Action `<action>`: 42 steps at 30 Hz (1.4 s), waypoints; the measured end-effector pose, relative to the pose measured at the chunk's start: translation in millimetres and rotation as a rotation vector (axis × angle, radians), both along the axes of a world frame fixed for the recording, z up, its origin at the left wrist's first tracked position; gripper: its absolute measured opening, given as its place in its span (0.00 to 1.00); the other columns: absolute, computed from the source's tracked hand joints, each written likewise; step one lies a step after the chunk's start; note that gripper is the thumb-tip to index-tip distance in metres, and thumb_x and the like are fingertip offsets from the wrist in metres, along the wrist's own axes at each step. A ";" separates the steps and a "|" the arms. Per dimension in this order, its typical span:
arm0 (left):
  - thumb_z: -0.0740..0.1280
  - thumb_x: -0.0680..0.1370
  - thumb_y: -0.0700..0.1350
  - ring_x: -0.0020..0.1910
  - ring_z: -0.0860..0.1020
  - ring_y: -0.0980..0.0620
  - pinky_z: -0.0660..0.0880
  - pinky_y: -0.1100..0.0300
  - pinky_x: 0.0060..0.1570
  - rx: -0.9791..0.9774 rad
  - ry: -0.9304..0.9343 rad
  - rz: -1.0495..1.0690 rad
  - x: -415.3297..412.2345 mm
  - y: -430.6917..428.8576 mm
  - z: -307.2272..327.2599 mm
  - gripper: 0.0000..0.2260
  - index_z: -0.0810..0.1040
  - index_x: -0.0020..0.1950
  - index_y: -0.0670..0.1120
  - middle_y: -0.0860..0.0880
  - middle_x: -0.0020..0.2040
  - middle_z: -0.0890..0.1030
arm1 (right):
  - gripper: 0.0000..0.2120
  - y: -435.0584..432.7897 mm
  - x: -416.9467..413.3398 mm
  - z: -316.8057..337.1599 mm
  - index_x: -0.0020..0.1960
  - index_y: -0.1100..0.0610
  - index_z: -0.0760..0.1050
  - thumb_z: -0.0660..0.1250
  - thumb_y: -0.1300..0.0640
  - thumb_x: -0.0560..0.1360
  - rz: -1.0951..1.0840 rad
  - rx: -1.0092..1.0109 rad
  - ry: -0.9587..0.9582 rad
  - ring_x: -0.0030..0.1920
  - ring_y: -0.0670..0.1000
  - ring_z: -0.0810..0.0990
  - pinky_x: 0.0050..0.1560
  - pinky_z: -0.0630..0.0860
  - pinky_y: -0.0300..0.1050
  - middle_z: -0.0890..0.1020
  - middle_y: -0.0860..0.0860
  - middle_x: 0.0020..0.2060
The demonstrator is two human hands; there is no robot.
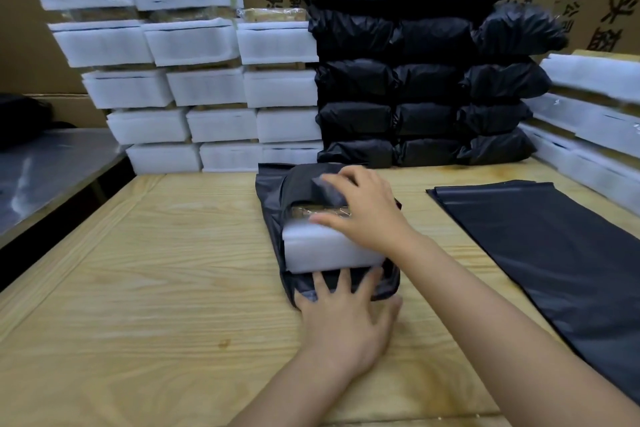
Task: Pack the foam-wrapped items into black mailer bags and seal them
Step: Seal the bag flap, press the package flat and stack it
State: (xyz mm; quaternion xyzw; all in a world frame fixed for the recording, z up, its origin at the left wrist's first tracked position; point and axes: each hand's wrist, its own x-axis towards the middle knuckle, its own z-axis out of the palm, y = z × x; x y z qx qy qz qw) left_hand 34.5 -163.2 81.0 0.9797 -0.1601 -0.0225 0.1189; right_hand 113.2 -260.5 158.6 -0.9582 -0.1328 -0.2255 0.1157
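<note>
A foam-wrapped item point(329, 250) lies in the middle of the wooden table point(156, 288), partly inside a black mailer bag point(277, 198). Its white foam end and a brown strip on top are uncovered. My left hand point(346, 322) presses with spread, straight fingers against the bag's near end, below the foam. My right hand point(363, 211) lies on top of the item. Its fingers curl over a fold of the bag, with the thumb on the item beneath that fold.
Flat empty mailer bags point(540, 246) lie on the table to the right. Stacked foam-wrapped items point(207, 87) stand at the back left, packed black bags point(422, 80) at the back centre, more foam items point(588, 114) at the right edge. A metal table point(52, 170) stands on the left.
</note>
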 end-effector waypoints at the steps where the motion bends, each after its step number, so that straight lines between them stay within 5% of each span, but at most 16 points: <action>1: 0.44 0.76 0.68 0.73 0.58 0.41 0.52 0.34 0.64 -0.050 -0.069 0.040 2.2 0.8 2.8 0.24 0.52 0.71 0.64 0.52 0.72 0.66 | 0.33 -5.8 3.3 1.7 0.73 0.49 0.64 0.64 0.36 0.72 -0.022 0.081 -0.018 0.67 0.54 0.62 0.70 0.59 0.54 0.66 0.50 0.66; 4: 0.53 0.80 0.59 0.49 0.80 0.43 0.65 0.45 0.54 -0.070 -0.375 0.090 10.8 5.1 12.0 0.15 0.68 0.62 0.54 0.49 0.46 0.84 | 0.22 -17.8 9.1 2.8 0.68 0.52 0.70 0.63 0.45 0.77 -0.053 0.070 -0.015 0.63 0.55 0.68 0.62 0.68 0.49 0.72 0.51 0.63; 6: 0.72 0.71 0.51 0.26 0.78 0.46 0.68 0.56 0.35 -0.054 -0.490 0.030 15.2 8.1 15.5 0.08 0.77 0.47 0.50 0.48 0.27 0.79 | 0.16 -17.2 9.7 -0.9 0.63 0.52 0.75 0.59 0.48 0.80 -0.015 -0.028 -0.040 0.58 0.55 0.72 0.55 0.70 0.46 0.77 0.51 0.57; 9: 0.79 0.48 0.40 0.15 0.70 0.49 0.54 0.64 0.24 0.053 -0.498 0.006 21.1 12.4 20.8 0.19 0.79 0.36 0.49 0.50 0.18 0.71 | 0.15 -14.9 6.9 -2.0 0.57 0.54 0.77 0.55 0.50 0.82 -0.084 -0.080 -0.123 0.52 0.54 0.74 0.46 0.71 0.48 0.80 0.51 0.50; 14: 0.83 0.51 0.45 0.26 0.77 0.49 0.65 0.63 0.21 0.050 -0.552 0.012 35.2 19.0 13.3 0.21 0.82 0.40 0.50 0.51 0.26 0.77 | 0.12 -15.1 -15.7 0.7 0.43 0.63 0.79 0.60 0.59 0.78 0.070 0.068 -0.503 0.35 0.58 0.79 0.28 0.74 0.48 0.80 0.55 0.34; 18: 0.81 0.53 0.44 0.37 0.79 0.46 0.73 0.57 0.33 0.050 -0.593 -0.007 43.4 21.1 6.5 0.21 0.81 0.44 0.48 0.48 0.35 0.79 | 0.08 -17.3 -33.4 -2.6 0.42 0.65 0.80 0.65 0.64 0.77 0.132 0.044 -0.715 0.34 0.58 0.78 0.33 0.76 0.51 0.80 0.57 0.36; 20: 0.76 0.63 0.44 0.46 0.77 0.45 0.72 0.54 0.42 0.010 -0.561 -0.021 46.6 20.5 3.9 0.17 0.78 0.51 0.46 0.47 0.44 0.79 | 0.08 -9.6 -44.5 -10.9 0.39 0.63 0.79 0.66 0.64 0.75 0.196 0.025 -0.763 0.33 0.57 0.76 0.33 0.74 0.50 0.78 0.57 0.34; 24: 0.58 0.76 0.51 0.61 0.67 0.48 0.62 0.56 0.60 -0.085 -0.382 -0.047 55.8 19.5 -4.7 0.16 0.70 0.61 0.49 0.50 0.59 0.71 | 0.09 13.8 -56.0 -50.2 0.36 0.58 0.78 0.65 0.57 0.73 0.172 -0.069 -0.521 0.29 0.55 0.75 0.30 0.72 0.46 0.76 0.52 0.29; 27: 0.60 0.74 0.54 0.67 0.62 0.49 0.57 0.51 0.68 -0.177 -0.246 0.020 59.6 25.0 -6.5 0.21 0.67 0.67 0.51 0.50 0.65 0.66 | 0.07 11.4 -48.8 -58.9 0.48 0.57 0.78 0.63 0.55 0.75 -0.123 0.071 -0.180 0.42 0.56 0.79 0.36 0.73 0.47 0.80 0.52 0.41; 31: 0.64 0.75 0.53 0.69 0.64 0.48 0.63 0.51 0.67 -0.218 -0.147 0.103 65.9 34.6 0.8 0.24 0.66 0.70 0.49 0.48 0.69 0.67 | 0.12 1.2 -38.1 -64.6 0.60 0.54 0.71 0.56 0.58 0.78 -0.274 -0.110 0.100 0.52 0.57 0.78 0.39 0.64 0.45 0.79 0.53 0.52; 34: 0.60 0.78 0.45 0.58 0.75 0.43 0.71 0.54 0.51 -0.317 -0.214 0.259 72.9 44.9 12.4 0.12 0.73 0.59 0.44 0.43 0.59 0.77 | 0.09 4.1 -30.6 -53.6 0.53 0.56 0.75 0.64 0.60 0.73 -0.265 -0.154 0.042 0.43 0.58 0.81 0.34 0.63 0.43 0.82 0.55 0.44; 37: 0.59 0.79 0.44 0.55 0.75 0.43 0.69 0.53 0.46 -0.111 -0.335 0.319 76.8 55.2 11.1 0.09 0.73 0.56 0.42 0.43 0.55 0.77 | 0.16 18.6 -31.8 -52.7 0.35 0.57 0.78 0.79 0.62 0.50 -0.174 -0.241 -0.165 0.23 0.53 0.77 0.21 0.59 0.36 0.77 0.51 0.25; 39: 0.58 0.79 0.43 0.58 0.73 0.44 0.69 0.54 0.53 0.003 -0.345 0.226 78.3 54.2 2.8 0.11 0.72 0.60 0.43 0.44 0.58 0.75 | 0.18 29.8 -31.2 -61.7 0.34 0.56 0.78 0.80 0.63 0.47 -0.096 -0.212 -0.123 0.25 0.51 0.77 0.18 0.61 0.36 0.77 0.50 0.27; 42: 0.58 0.78 0.41 0.61 0.70 0.44 0.65 0.55 0.57 0.002 -0.343 0.176 79.5 52.1 -4.5 0.14 0.72 0.63 0.43 0.43 0.61 0.72 | 0.14 26.2 -21.4 -72.0 0.46 0.58 0.79 0.76 0.60 0.62 -0.161 -0.055 -0.031 0.38 0.54 0.81 0.28 0.72 0.41 0.81 0.54 0.40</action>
